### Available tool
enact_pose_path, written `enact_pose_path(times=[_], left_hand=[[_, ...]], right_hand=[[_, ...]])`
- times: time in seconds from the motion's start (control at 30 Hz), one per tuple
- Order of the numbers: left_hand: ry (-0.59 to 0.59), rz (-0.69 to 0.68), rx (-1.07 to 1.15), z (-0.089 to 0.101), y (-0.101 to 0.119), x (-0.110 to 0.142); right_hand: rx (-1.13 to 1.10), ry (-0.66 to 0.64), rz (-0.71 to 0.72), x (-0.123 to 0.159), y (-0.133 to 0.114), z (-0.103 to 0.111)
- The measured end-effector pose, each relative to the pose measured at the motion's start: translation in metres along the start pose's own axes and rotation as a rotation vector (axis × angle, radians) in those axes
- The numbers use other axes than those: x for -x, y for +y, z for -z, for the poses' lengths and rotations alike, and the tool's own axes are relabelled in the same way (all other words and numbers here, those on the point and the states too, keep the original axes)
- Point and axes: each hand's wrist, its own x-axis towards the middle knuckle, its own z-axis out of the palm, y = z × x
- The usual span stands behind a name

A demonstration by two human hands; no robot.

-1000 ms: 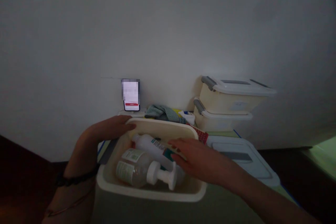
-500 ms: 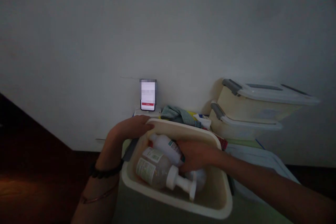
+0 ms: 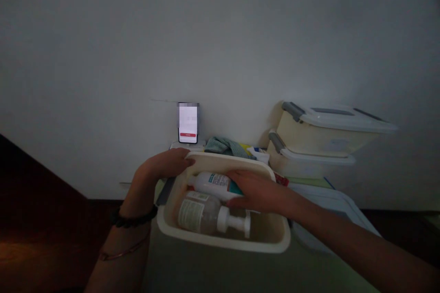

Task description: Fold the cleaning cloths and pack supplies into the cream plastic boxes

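Note:
A cream plastic bin (image 3: 220, 240) stands in front of me in dim light. My left hand (image 3: 167, 165) grips its far left rim, fingers curled over the edge. Inside lie a clear pump bottle (image 3: 206, 216) on its side and a white bottle with a teal label (image 3: 213, 183). My right hand (image 3: 256, 190) reaches into the bin and is wrapped round the white bottle, which is raised a little above the pump bottle.
A lit phone (image 3: 188, 123) leans against the white wall behind the bin. A crumpled teal cloth (image 3: 225, 145) lies next to it. Two lidded cream bins (image 3: 319, 139) are stacked at the right, with a loose white lid (image 3: 330, 201) lying in front of them.
My right hand has closed on the white bottle and lifted it slightly inside the bin. My left hand stays on the rim. The view has shifted a little.

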Motion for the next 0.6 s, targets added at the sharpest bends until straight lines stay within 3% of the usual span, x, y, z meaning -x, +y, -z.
enact_pose_path(times=[0.37, 0.6], left_hand=[[0.020, 0.023, -0.033, -0.003, -0.002, -0.003], [0.023, 0.024, -0.033, -0.003, -0.001, -0.005]], right_hand=[[-0.084, -0.005, 0.060, 0.000, 0.007, -0.007], [0.084, 0.022, 0.077, -0.006, 0.009, -0.036]])
